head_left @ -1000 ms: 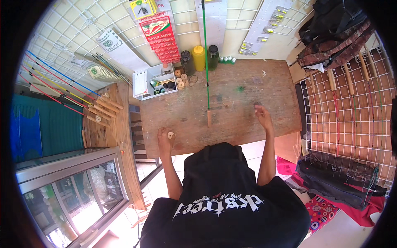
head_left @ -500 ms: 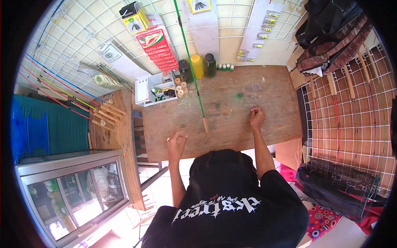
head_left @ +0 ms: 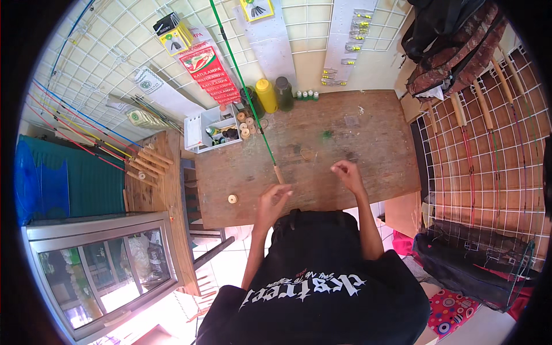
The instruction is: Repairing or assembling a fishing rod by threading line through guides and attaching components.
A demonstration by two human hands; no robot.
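Observation:
A green fishing rod (head_left: 242, 83) lies at a slant across the wooden table, its short cork handle (head_left: 278, 174) toward me. My left hand (head_left: 271, 202) is just below the handle's end, thumb and fingertips brought together in a pinch. To the right of the handle, my right hand (head_left: 348, 175) hovers above the table with its fingertips pinched too. Whatever either pinch holds is too fine to make out. A small pale spool (head_left: 232, 199) rests near the table's left edge, apart from both hands.
At the table's back left stands a white divided box (head_left: 198, 132) with small bottles, beside several wooden spools (head_left: 246, 123). A yellow bottle (head_left: 266, 96) and dark bottles (head_left: 284, 94) line the back. Rods hang on the right-hand grid (head_left: 483, 155); a glass-fronted cabinet (head_left: 103, 273) stands left.
My left hand has moved right, away from the spool, to the rod's handle end. My right hand has shifted slightly left and nearer me. The view has tilted a little.

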